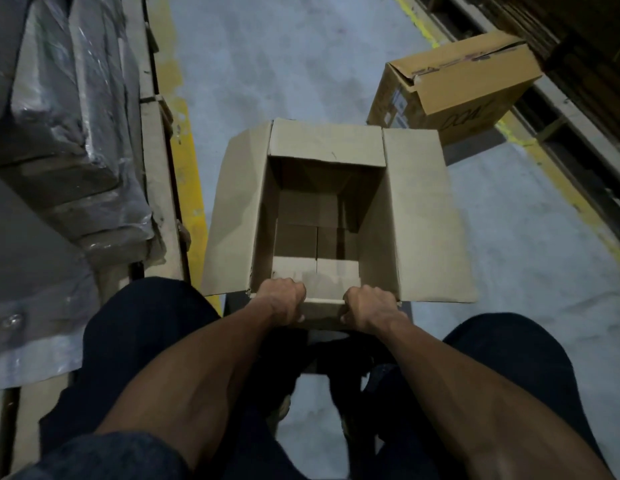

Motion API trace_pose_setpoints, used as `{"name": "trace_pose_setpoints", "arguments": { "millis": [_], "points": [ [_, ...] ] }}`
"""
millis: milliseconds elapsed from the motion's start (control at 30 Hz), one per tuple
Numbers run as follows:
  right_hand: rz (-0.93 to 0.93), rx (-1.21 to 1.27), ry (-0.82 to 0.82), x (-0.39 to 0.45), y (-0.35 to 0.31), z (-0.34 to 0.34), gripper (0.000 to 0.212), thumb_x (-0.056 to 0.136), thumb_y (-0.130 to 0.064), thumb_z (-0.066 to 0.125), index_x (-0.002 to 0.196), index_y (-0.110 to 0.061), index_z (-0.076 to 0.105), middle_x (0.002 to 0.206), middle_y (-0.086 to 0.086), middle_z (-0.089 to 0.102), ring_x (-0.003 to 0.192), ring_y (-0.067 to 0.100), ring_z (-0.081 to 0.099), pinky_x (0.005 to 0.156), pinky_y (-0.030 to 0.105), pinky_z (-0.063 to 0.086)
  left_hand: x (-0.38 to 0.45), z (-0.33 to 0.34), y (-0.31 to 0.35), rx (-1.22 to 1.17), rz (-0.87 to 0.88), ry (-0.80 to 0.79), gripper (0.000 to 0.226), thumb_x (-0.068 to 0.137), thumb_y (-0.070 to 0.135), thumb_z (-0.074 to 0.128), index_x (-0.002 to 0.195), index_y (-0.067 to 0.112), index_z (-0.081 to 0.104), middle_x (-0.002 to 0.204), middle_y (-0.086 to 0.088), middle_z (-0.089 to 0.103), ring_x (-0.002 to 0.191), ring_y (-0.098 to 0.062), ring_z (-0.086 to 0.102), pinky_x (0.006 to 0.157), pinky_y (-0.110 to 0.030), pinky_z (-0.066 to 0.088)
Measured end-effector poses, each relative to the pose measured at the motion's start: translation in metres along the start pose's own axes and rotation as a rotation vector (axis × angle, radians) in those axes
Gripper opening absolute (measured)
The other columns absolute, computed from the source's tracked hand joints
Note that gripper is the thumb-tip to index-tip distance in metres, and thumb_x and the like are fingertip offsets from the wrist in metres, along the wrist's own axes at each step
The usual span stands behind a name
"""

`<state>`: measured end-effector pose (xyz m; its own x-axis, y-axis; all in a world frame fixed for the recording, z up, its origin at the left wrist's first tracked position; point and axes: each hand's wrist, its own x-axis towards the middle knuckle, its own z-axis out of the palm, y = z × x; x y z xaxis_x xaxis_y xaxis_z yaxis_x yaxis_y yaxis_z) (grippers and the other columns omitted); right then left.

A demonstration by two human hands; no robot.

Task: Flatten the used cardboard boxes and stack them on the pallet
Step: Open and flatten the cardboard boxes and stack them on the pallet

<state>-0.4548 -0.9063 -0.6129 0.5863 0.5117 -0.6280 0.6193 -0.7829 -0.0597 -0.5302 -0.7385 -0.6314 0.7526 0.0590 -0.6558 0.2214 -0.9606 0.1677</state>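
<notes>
An open cardboard box [416, 216] stands upright on the grey floor right in front of me, its top flaps spread outward and its bottom flaps visible inside. My left hand [282, 299] grips the near flap of the box at its left part, fingers curled over the edge. My right hand [369, 308] grips the same near flap further right, fingers curled over it too. A second cardboard box [461, 88] lies tilted on the floor at the back right, its top partly torn open.
On the left a wooden pallet [159, 188] carries dark stacks wrapped in plastic film [69, 109]. Yellow floor lines [189, 174] run along both sides of the aisle. Racking and another pallet [585, 133] border the right. My dark-trousered knees fill the foreground.
</notes>
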Motion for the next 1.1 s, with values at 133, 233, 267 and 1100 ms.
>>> {"name": "trace_pose_setpoints", "arguments": {
  "millis": [133, 233, 267, 1100],
  "points": [
    [-0.025, 0.114, -0.189, -0.004, 0.004, -0.005, 0.038, 0.085, -0.036, 0.074, 0.117, -0.021, 0.061, 0.115, 0.002, 0.063, 0.099, 0.021, 0.058, 0.083, 0.034, 0.048, -0.004, 0.003, 0.003, -0.027, 0.027, -0.12, 0.048, 0.084, 0.039, 0.074, 0.123, 0.017, 0.057, 0.122, -0.006, 0.061, 0.1, -0.019, 0.053, 0.084, -0.031, 0.042],
    [-0.029, 0.396, -0.209, 0.004, 0.017, -0.027, 0.052, 0.084, -0.033, 0.077, 0.131, -0.019, 0.062, 0.129, 0.003, 0.063, 0.109, 0.019, 0.059, 0.094, 0.035, 0.051, 0.005, -0.005, -0.006, -0.106, 0.008, -0.186, 0.061, 0.072, 0.046, 0.082, 0.122, 0.019, 0.062, 0.123, -0.005, 0.066, 0.101, -0.021, 0.063, 0.092, -0.037, 0.054],
    [-0.011, 0.497, -0.086, 0.007, 0.023, -0.036, 0.053, 0.087, -0.032, 0.075, 0.135, -0.017, 0.059, 0.13, 0.003, 0.063, 0.113, 0.02, 0.059, 0.097, 0.036, 0.051, 0.012, -0.012, -0.01, -0.156, 0.0, -0.197, 0.07, 0.071, 0.049, 0.082, 0.128, 0.017, 0.059, 0.128, -0.007, 0.064, 0.107, -0.024, 0.064, 0.096, -0.038, 0.054],
    [0.519, 0.614, 0.365, 0.125, 0.079, -0.052, 0.054, 0.099, -0.013, 0.058, 0.147, -0.011, 0.035, 0.124, 0.016, 0.063, 0.108, 0.035, 0.063, 0.083, 0.039, 0.051, 0.214, -0.184, 0.004, -2.338, -0.381, 0.572, 0.02, 0.098, 0.003, 0.056, 0.118, -0.002, 0.056, 0.098, -0.016, 0.064, 0.076, -0.024, 0.063, 0.078, -0.039, 0.057]
  ]
}}
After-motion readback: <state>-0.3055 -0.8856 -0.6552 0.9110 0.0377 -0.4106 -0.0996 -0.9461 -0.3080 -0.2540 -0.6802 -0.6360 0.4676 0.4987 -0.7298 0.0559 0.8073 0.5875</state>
